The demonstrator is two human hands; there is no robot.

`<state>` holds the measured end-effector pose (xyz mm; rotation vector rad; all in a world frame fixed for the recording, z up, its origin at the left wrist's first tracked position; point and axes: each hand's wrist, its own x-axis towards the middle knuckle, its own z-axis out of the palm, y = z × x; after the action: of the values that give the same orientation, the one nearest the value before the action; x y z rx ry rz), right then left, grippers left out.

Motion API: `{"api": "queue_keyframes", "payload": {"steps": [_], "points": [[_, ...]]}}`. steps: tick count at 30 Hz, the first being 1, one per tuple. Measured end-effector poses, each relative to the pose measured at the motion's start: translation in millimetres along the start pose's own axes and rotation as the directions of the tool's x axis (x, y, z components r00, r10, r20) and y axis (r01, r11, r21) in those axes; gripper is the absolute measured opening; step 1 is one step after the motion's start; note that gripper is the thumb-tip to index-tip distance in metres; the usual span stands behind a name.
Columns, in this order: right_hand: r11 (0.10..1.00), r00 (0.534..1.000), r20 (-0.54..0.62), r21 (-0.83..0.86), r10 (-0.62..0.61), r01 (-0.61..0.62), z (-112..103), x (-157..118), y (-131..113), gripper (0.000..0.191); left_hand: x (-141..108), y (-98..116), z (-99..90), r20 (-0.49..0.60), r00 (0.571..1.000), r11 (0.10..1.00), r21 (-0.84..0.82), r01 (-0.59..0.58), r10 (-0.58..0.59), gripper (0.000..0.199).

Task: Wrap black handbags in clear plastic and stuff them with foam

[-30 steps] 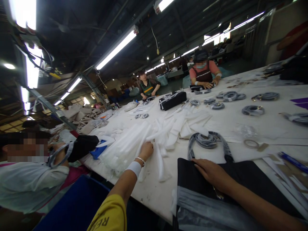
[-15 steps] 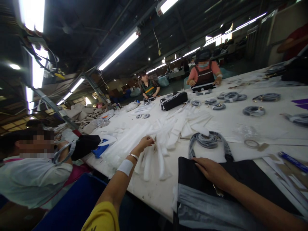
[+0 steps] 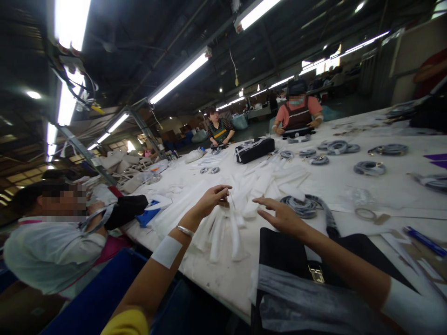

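My left hand [image 3: 211, 201] is over the white foam strips, thumb and fingers pinched together. A small brown tag [image 3: 224, 204] hangs at its fingertips, apparently on a thin string. My right hand [image 3: 281, 217] is in the air to the right, fingers stretched and apart, holding nothing. Below it lies a black bag [image 3: 279, 251] with a gold buckle [image 3: 316, 273] and a translucent wrap [image 3: 300, 302] over its lower part. Behind the right hand, a coiled, wrapped grey strap [image 3: 303, 207] rests at the bag's top edge.
White foam strips [image 3: 240, 186] spread over the table [image 3: 206, 279]. Wrapped strap coils [image 3: 369, 168], a tape roll [image 3: 365, 213] and a blue box cutter [image 3: 424, 241] lie to the right. Co-workers sit at the left and across. A blue bin [image 3: 101, 293] stands at the near left.
My right hand has lifted off the black bag and moved up and left toward my left hand, uncovering the buckle. The brown tag at my left fingertips shows more clearly.
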<state>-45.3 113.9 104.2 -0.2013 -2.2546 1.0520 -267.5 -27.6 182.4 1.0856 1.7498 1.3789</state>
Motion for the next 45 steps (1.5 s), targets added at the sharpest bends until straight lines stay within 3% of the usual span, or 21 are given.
{"api": "queue_keyframes", "payload": {"steps": [4,8,12,17,21,25,28,31,34,37,41,45], "points": [[0.958,0.996,0.024,0.274,0.082,-0.086,25,7,5,0.054,-5,9,33.4,0.111,0.994,0.987,-0.163,-0.003,0.022,0.046],[0.872,0.981,0.076,0.448,0.18,-0.196,29,-5,16,0.039,-6,10,59.0,0.164,0.986,0.98,-0.201,0.012,0.021,0.043],[0.739,0.958,0.043,0.627,0.283,-0.247,20,-15,27,0.041,-3,2,69.2,0.163,0.986,0.988,-0.153,0.006,0.019,0.041],[0.595,0.964,0.124,0.766,0.236,-0.244,27,-15,30,0.052,-1,-3,74.5,0.209,0.978,0.996,-0.086,0.04,-0.021,0.046],[0.593,0.98,0.171,0.78,0.105,-0.2,40,-17,29,0.082,1,2,82.7,0.268,0.963,0.97,-0.218,0.104,-0.043,0.051],[0.622,0.975,0.131,0.752,0.181,-0.217,39,-18,32,0.071,4,9,87.8,0.256,0.967,0.917,-0.383,0.114,-0.013,0.045],[0.675,0.954,0.147,0.679,0.26,-0.288,30,-17,31,0.06,5,18,79.9,0.202,0.979,0.9,-0.43,0.068,0.023,0.044],[0.684,0.943,0.19,0.651,0.272,-0.329,24,-16,29,0.054,5,27,64.3,0.16,0.986,0.948,-0.319,-0.001,0.055,0.048],[0.689,0.932,0.185,0.631,0.313,-0.357,23,-15,30,0.063,1,33,52.6,0.19,0.981,0.998,0.041,-0.055,0.046,0.047],[0.719,0.935,0.158,0.603,0.317,-0.345,24,-14,35,0.059,-5,35,51.0,0.281,0.96,0.949,0.302,-0.088,0.0,0.04],[0.738,0.957,0.138,0.612,0.255,-0.285,27,-14,41,0.055,-10,33,59.5,0.3,0.954,0.964,0.248,-0.098,0.02,0.04],[0.735,0.976,0.144,0.643,0.161,-0.216,29,-14,42,0.053,-9,28,71.2,0.307,0.951,0.999,0.002,-0.046,0.043,0.039]]}}
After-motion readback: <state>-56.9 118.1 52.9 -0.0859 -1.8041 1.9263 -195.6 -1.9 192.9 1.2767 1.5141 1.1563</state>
